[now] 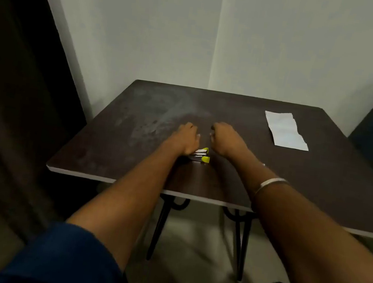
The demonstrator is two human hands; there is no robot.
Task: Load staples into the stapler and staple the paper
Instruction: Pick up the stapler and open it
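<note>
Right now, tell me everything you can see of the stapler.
The stapler is small, with silver metal layers and yellow-green plastic at its right end. It lies on the dark table near the front edge and looks hinged open, though blur makes that unsure. The left hand covers its left part; the right hand hovers close by. The paper lies far to its right.

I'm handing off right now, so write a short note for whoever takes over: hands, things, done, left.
Left hand: on the table, wrist over the stapler; grip unclear.
Right hand: curled beside it, contents hidden.
Stapler: yellow-tipped, near the front edge, looks hinged open.
Paper: far right of the table, apart from both hands, untouched.
Done: stapler apparently opened.
Left: confirm staples are loaded, close it, fetch and staple the paper.
</note>
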